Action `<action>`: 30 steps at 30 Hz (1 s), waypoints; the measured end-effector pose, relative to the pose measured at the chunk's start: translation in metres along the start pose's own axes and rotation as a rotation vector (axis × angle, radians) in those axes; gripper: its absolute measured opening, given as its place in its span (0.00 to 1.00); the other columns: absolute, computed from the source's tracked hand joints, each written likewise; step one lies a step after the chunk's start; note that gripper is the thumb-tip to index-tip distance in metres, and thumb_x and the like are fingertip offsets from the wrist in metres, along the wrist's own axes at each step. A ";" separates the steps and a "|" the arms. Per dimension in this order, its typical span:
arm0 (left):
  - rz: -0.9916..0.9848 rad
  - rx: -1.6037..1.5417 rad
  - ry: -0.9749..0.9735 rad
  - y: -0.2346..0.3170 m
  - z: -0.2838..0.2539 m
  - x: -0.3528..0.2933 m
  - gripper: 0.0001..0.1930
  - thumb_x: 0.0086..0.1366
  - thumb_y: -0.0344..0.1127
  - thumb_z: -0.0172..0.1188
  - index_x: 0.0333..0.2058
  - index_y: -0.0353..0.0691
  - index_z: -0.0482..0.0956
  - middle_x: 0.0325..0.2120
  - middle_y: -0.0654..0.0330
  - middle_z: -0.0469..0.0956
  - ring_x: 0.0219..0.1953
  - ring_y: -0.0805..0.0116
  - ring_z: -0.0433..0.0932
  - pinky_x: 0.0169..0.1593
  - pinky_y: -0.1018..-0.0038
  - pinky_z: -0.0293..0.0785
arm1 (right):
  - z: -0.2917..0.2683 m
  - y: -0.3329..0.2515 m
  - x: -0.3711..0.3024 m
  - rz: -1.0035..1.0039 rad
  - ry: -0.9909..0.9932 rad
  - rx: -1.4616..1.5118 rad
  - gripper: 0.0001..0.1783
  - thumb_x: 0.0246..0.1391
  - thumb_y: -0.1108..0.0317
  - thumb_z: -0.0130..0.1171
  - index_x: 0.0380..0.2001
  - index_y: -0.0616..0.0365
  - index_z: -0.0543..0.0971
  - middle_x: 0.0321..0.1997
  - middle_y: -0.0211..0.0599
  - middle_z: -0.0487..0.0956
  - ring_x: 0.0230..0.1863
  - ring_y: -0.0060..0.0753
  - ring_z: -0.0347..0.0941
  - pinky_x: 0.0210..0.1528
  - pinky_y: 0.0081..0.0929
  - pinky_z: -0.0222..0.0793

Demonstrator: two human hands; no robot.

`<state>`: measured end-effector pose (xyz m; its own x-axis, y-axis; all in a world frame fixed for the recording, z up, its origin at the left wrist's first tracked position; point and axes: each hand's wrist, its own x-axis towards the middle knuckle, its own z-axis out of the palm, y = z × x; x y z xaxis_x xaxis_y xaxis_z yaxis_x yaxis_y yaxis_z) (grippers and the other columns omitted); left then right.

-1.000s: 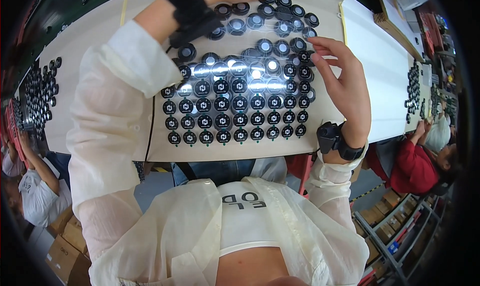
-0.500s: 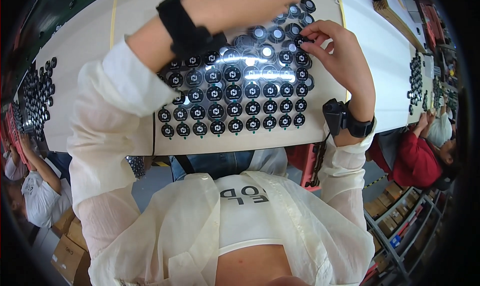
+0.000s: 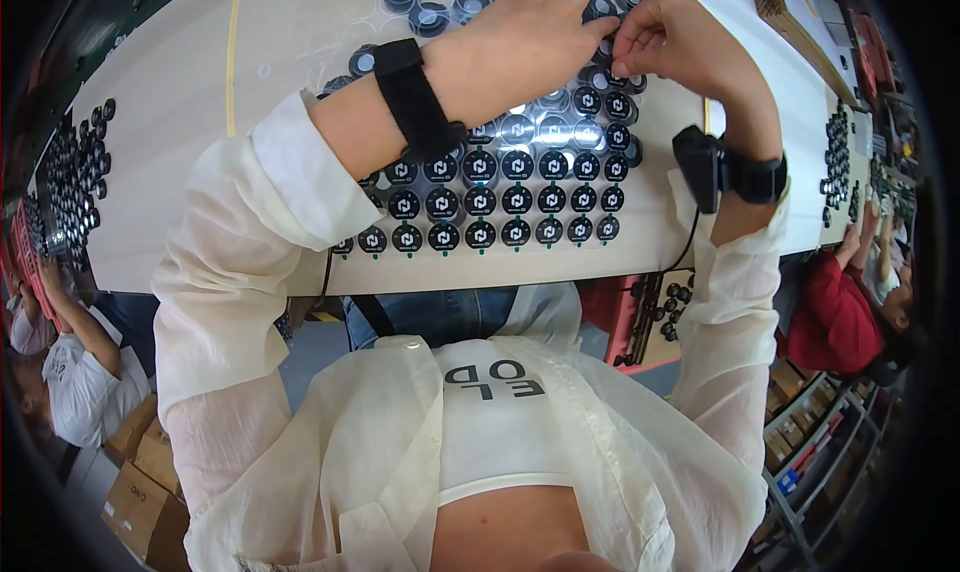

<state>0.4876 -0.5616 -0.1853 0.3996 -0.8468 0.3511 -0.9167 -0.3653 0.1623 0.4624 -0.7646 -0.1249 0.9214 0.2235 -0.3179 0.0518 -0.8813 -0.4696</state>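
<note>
Rows of round black discs with a white emblem [image 3: 479, 202] lie on the table, with small green tabs at their lower edges. Glare on them looks like a clear film. My left hand [image 3: 530, 34] reaches across the far discs, fingers stretched to the right and apart, with nothing visible in them. Beside it, my right hand [image 3: 675, 47] comes in from the right, thumb and fingertips pinched together at the right-hand end of the rows. Whatever is in that pinch is too small to make out. Farther off are black rings with pale centres [image 3: 429, 18], partly hidden by my left arm.
The pale tabletop [image 3: 170, 202] has a yellow tape line [image 3: 234, 62] on the left. More black round parts [image 3: 85, 172] sit at the far left and right ends. A white sheet [image 3: 745, 32] covers the right side. Other people work at both sides; cartons [image 3: 145, 507] stand lower left.
My left hand has come down and nearer to my right hand, its fingers now clear to see. The right hand has shifted slightly up and away from the emblem disc it touched. The view has moved a little.
</note>
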 end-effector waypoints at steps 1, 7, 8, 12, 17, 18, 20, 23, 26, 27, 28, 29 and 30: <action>0.017 0.004 0.017 0.000 0.001 0.001 0.29 0.58 0.20 0.54 0.59 0.44 0.70 0.42 0.51 0.67 0.38 0.57 0.78 0.41 0.68 0.77 | -0.004 0.001 0.003 0.017 -0.056 -0.003 0.05 0.42 0.77 0.69 0.26 0.64 0.83 0.23 0.33 0.81 0.27 0.23 0.76 0.33 0.19 0.71; -0.008 -0.076 -0.102 0.006 -0.010 0.001 0.17 0.60 0.28 0.55 0.49 0.32 0.71 0.41 0.43 0.69 0.46 0.52 0.75 0.46 0.67 0.76 | 0.000 -0.008 -0.008 -0.066 -0.049 -0.111 0.04 0.44 0.78 0.67 0.26 0.64 0.82 0.22 0.32 0.79 0.26 0.22 0.74 0.33 0.20 0.70; 0.005 -0.068 -0.126 0.006 -0.007 0.002 0.19 0.61 0.27 0.54 0.51 0.32 0.70 0.41 0.42 0.68 0.47 0.53 0.74 0.46 0.68 0.76 | 0.006 -0.009 -0.013 -0.063 0.022 -0.128 0.04 0.44 0.78 0.66 0.26 0.64 0.82 0.22 0.32 0.79 0.27 0.22 0.73 0.33 0.20 0.70; 0.015 -0.007 -0.009 0.004 0.010 -0.007 0.25 0.60 0.23 0.54 0.57 0.38 0.69 0.42 0.48 0.67 0.41 0.57 0.77 0.43 0.69 0.77 | 0.016 -0.016 -0.030 -0.098 0.189 -0.158 0.05 0.45 0.78 0.66 0.28 0.65 0.80 0.22 0.32 0.78 0.27 0.22 0.72 0.34 0.22 0.70; 0.044 -0.001 0.114 0.000 0.015 -0.004 0.15 0.63 0.31 0.58 0.48 0.35 0.76 0.40 0.51 0.69 0.37 0.53 0.80 0.39 0.68 0.80 | 0.008 -0.045 -0.076 0.003 0.372 -0.040 0.07 0.51 0.77 0.65 0.34 0.65 0.78 0.29 0.30 0.79 0.33 0.21 0.73 0.38 0.22 0.70; 0.043 0.001 0.115 0.001 0.012 -0.004 0.15 0.63 0.31 0.58 0.48 0.35 0.76 0.40 0.51 0.69 0.37 0.53 0.80 0.39 0.68 0.80 | 0.006 -0.043 -0.077 0.001 0.372 -0.041 0.07 0.51 0.77 0.65 0.34 0.65 0.78 0.29 0.30 0.79 0.33 0.21 0.73 0.38 0.22 0.70; -0.017 -0.014 0.006 -0.001 0.004 -0.005 0.21 0.62 0.25 0.56 0.55 0.37 0.72 0.44 0.51 0.70 0.42 0.59 0.80 0.43 0.70 0.79 | -0.001 -0.034 -0.082 -0.045 0.463 0.146 0.07 0.55 0.75 0.64 0.36 0.64 0.77 0.34 0.29 0.78 0.36 0.20 0.73 0.42 0.20 0.69; -0.083 -0.202 -0.092 -0.010 -0.030 0.001 0.23 0.63 0.24 0.56 0.57 0.35 0.70 0.44 0.49 0.71 0.44 0.60 0.79 0.45 0.71 0.78 | -0.003 -0.032 -0.078 -0.117 0.491 0.371 0.07 0.58 0.74 0.62 0.38 0.64 0.76 0.37 0.28 0.78 0.39 0.19 0.73 0.45 0.18 0.69; -0.139 -0.586 -0.176 -0.018 -0.058 -0.003 0.21 0.63 0.28 0.56 0.55 0.30 0.71 0.42 0.42 0.72 0.45 0.55 0.77 0.45 0.70 0.77 | 0.004 -0.038 -0.070 -0.198 0.454 0.612 0.07 0.60 0.74 0.60 0.40 0.63 0.75 0.39 0.28 0.77 0.41 0.19 0.73 0.48 0.17 0.68; -0.187 -0.769 -0.118 -0.020 -0.063 -0.012 0.21 0.64 0.26 0.56 0.56 0.32 0.70 0.45 0.46 0.71 0.47 0.58 0.77 0.47 0.71 0.77 | 0.008 -0.042 -0.065 -0.209 0.429 0.714 0.07 0.59 0.75 0.61 0.40 0.63 0.75 0.38 0.28 0.77 0.41 0.18 0.73 0.47 0.16 0.67; -0.233 -0.953 -0.058 -0.022 -0.066 -0.022 0.21 0.65 0.23 0.55 0.56 0.33 0.69 0.48 0.50 0.70 0.49 0.62 0.77 0.49 0.72 0.77 | 0.012 -0.046 -0.059 -0.219 0.402 0.815 0.08 0.58 0.75 0.61 0.40 0.64 0.75 0.37 0.28 0.77 0.41 0.18 0.72 0.45 0.15 0.67; -0.312 -1.119 0.015 -0.025 -0.067 -0.039 0.21 0.65 0.21 0.54 0.57 0.35 0.69 0.51 0.53 0.69 0.52 0.65 0.77 0.50 0.73 0.77 | 0.022 -0.049 -0.045 -0.252 0.345 0.929 0.09 0.57 0.76 0.62 0.40 0.64 0.75 0.37 0.27 0.77 0.41 0.18 0.72 0.44 0.15 0.66; -0.308 -1.120 0.018 -0.023 -0.067 -0.047 0.21 0.65 0.21 0.54 0.57 0.35 0.69 0.51 0.53 0.69 0.52 0.65 0.77 0.50 0.73 0.77 | 0.024 -0.053 -0.043 -0.252 0.347 0.925 0.09 0.57 0.76 0.62 0.40 0.64 0.75 0.37 0.27 0.77 0.41 0.18 0.72 0.44 0.15 0.66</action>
<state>0.4909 -0.4875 -0.1439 0.6122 -0.7729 0.1667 -0.2632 -0.0004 0.9647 0.4110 -0.7178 -0.1064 0.9933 0.0954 0.0657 0.0775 -0.1256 -0.9890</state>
